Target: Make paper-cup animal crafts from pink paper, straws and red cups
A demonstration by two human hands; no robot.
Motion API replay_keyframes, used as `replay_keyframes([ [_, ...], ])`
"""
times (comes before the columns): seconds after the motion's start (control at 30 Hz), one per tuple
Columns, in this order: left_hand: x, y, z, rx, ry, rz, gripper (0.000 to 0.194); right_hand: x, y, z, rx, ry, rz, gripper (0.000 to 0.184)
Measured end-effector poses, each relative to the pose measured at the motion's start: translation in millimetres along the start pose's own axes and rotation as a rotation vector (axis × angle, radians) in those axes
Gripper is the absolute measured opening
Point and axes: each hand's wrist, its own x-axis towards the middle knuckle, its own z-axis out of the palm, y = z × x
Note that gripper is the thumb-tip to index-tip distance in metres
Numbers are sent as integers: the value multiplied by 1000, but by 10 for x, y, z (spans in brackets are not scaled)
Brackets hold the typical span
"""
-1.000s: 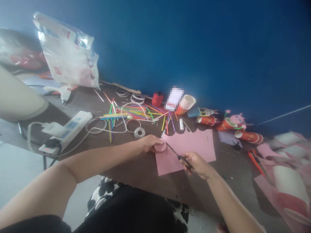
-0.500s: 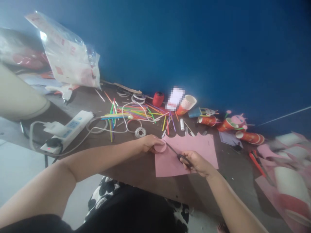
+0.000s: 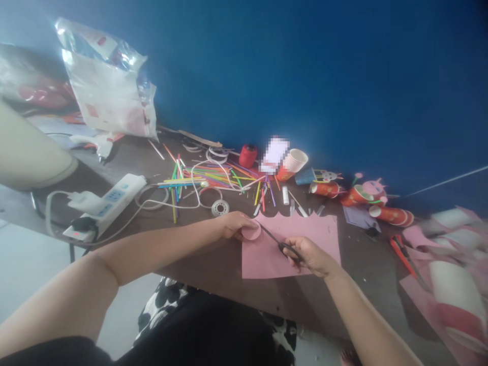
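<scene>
My left hand (image 3: 237, 225) is closed on a small round piece of pink paper (image 3: 251, 231) near the left edge of a larger sheet. Dark-handled scissors (image 3: 271, 236) are gripped in my right hand (image 3: 303, 250), with the blades pointing up and left to the round piece. Whether the blades are parted I cannot make out. Beneath both hands lies the pink sheet (image 3: 267, 264), whose far edge is cut in scallops.
Coloured sticks (image 3: 213, 175), a white ring (image 3: 220, 207) and a glue stick (image 3: 285, 195) lie beyond the hands. A power strip (image 3: 110, 198) with cords is at left. Decorated red paper cups (image 3: 392, 215), a red utility knife (image 3: 404, 254) and paper scraps are at right.
The pink sheet has shifted slightly, its right side a little left. At the back left, the top of the plastic bag has changed shape. Both hands stay nearly in place.
</scene>
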Motion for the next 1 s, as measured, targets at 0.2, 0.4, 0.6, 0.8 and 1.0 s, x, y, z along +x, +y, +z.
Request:
replay_keyframes([
  [0.2, -14, 11, -27, 59, -27, -24, 28, -10, 8, -34, -22, -18, 16, 35],
  [0.4, -15, 17, -62, 93, -54, -38, 33, 0, 36, -70, -29, -39, 11, 38],
  [0.6, -11, 25, -69, 154, -101, -44, 36, 33, 23, -60, -55, -54, 2, 38],
  [0.8, -12, 14, -80, 168, -92, -41, 37, 29, -1, -50, -57, -39, 3, 37],
  [1.0, -42, 19, -83, 126, -108, -54, 36, 25, 24, -43, -56, -23, 1, 37],
])
